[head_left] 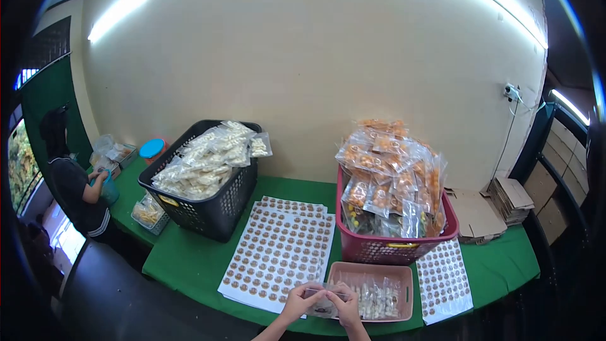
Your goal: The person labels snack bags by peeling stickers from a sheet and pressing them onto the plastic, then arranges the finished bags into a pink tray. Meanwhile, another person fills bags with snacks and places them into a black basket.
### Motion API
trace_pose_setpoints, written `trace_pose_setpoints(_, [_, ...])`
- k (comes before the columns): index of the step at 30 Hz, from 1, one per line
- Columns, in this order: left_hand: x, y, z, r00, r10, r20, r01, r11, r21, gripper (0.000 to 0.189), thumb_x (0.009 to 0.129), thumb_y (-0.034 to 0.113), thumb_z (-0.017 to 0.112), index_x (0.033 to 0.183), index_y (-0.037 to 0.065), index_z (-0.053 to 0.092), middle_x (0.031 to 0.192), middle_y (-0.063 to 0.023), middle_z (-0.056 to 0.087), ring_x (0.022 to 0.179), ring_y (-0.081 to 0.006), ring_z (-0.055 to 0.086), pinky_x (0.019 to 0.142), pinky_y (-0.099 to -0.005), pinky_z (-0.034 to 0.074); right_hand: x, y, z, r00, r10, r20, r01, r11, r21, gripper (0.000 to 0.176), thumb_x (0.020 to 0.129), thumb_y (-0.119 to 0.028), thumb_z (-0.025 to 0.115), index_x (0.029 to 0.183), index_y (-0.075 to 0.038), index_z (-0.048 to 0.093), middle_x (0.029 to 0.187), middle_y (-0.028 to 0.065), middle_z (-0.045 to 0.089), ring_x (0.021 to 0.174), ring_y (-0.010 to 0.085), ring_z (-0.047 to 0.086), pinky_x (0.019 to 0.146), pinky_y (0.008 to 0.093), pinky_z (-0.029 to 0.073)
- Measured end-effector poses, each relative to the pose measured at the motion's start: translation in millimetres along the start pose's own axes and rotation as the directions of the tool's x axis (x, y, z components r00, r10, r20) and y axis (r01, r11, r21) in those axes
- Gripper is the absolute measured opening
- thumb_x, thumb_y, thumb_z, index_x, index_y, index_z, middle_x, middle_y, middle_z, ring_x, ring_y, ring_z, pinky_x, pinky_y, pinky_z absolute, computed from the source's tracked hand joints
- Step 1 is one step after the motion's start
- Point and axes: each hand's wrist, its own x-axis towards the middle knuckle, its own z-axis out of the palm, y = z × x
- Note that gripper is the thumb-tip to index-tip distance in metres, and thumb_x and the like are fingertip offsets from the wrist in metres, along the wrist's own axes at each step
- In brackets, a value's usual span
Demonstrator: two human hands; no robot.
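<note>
At the left end of the green table (189,259) stands a person (72,183), then a black basket (208,211) of pale packets. Sticker sheets (278,252) lie mid-table. At the near edge, the left hand (302,303) and right hand (347,308) both pinch a clear packet (325,297) over the left end of a pink tray (372,271), with a red basket (385,249) just behind.

Green tbl (186,260); blk basket (214,215); red basket (385,249); sticker sheets (281,252); pink tray (372,268)

Bottom centre: left hand (300,303) and right hand (346,308) both pinch a small clear packet (323,295) at the near-left corner of a pink tray (404,275). Sticker sheets (278,252) lie to its left, with a red basket (391,249) directly behind. Black basket (208,215) centre left. Another person (72,183) far left.
</note>
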Motion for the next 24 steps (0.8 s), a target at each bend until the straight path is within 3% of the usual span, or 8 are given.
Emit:
trace_pose_setpoints(2, [-3, -5, 15, 0.999, -0.017, -0.031, 0.019, 0.998, 0.058, 0.018, 0.078, 0.011, 0.064, 0.093, 0.002, 0.061, 0.085, -0.0033, 0.062, 0.074, -0.0063, 0.056, 0.064, -0.0186, 0.044, -6, -8, -14, 0.999, 0.05, -0.019, -0.05, 0.998, 0.028, 0.004, 0.074, -0.001, 0.063, 0.075, 0.002, 0.062, 0.074, 0.0015, 0.049, 0.069, 0.0088, 0.047, 0.064, 0.02, 0.036])
trace_pose_setpoints(3, [-4, -7, 26, 0.997, 0.038, -0.068, -0.034, 0.998, 0.06, 0.018, 0.078, 0.012, 0.064, 0.092, 0.001, 0.061, 0.082, -0.003, 0.062, 0.072, -0.006, 0.056, 0.062, -0.0185, 0.044, -8, -10, -22, 0.998, 0.056, -0.023, -0.055, 0.998, 0.013, 0.004, 0.074, -0.001, 0.063, 0.075, 0.002, 0.062, 0.074, 0.0014, 0.049, 0.069, 0.0087, 0.047, 0.064, 0.0199, 0.036])
trace_pose_setpoints(7, [1, -27, 51, 0.967, 0.24, -0.084, -0.197, 0.916, 0.35, 0.015, 0.078, 0.011, 0.063, 0.088, -0.001, 0.062, 0.077, -0.0039, 0.063, 0.071, -0.0074, 0.057, 0.063, -0.0213, 0.045, -12, -15, -51, 0.995, 0.047, -0.085, -0.054, 0.995, -0.082, 0.004, 0.073, -0.001, 0.065, 0.075, 0.002, 0.062, 0.073, 0.0014, 0.052, 0.068, 0.007, 0.049, 0.062, 0.0194, 0.037])
trace_pose_setpoints(12, [4, -20, 67, 0.955, 0.276, -0.113, -0.203, 0.878, 0.434, 0.01, 0.077, 0.009, 0.063, 0.082, 0.0, 0.063, 0.076, -0.005, 0.063, 0.071, -0.0093, 0.057, 0.066, -0.0234, 0.045, -18, -21, -66, 0.98, -0.004, -0.197, -0.01, 0.998, -0.066, 0.003, 0.073, 0.0, 0.064, 0.075, 0.002, 0.062, 0.076, 0.003, 0.056, 0.07, 0.007, 0.051, 0.062, 0.0187, 0.039])
trace_pose_setpoints(16, [1, -4, 73, 0.932, 0.342, -0.12, -0.237, 0.826, 0.512, 0.011, 0.078, 0.01, 0.061, 0.08, -0.001, 0.063, 0.074, -0.0055, 0.063, 0.072, -0.0107, 0.057, 0.067, -0.0249, 0.044, -19, -36, -70, 0.993, -0.014, -0.119, 0.009, 0.999, -0.036, 0.007, 0.077, 0.0, 0.06, 0.081, 0.004, 0.064, 0.078, 0.005, 0.056, 0.07, 0.0093, 0.052, 0.062, 0.0206, 0.04])
trace_pose_setpoints(20, [6, -2, 69, 0.897, 0.41, -0.165, -0.276, 0.811, 0.516, 0.015, 0.08, 0.013, 0.06, 0.078, -0.002, 0.062, 0.074, -0.0073, 0.062, 0.072, -0.0131, 0.057, 0.067, -0.0258, 0.044, -20, -44, -71, 0.96, -0.276, 0.046, 0.277, 0.913, -0.299, 0.009, 0.08, 0.0, 0.055, 0.083, 0.005, 0.062, 0.078, 0.0065, 0.055, 0.071, 0.0117, 0.052, 0.061, 0.0216, 0.04])
trace_pose_setpoints(24, [12, 2, 72, 0.844, 0.498, -0.197, -0.302, 0.747, 0.593, 0.024, 0.083, 0.019, 0.057, 0.075, -0.003, 0.059, 0.072, -0.0076, 0.06, 0.07, -0.0139, 0.056, 0.067, -0.0263, 0.044, -25, -52, -67, 0.95, -0.295, 0.102, 0.312, 0.909, -0.275, 0.014, 0.082, -0.003, 0.05, 0.084, 0.005, 0.061, 0.077, 0.0078, 0.054, 0.071, 0.0151, 0.051, 0.062, 0.024, 0.039])
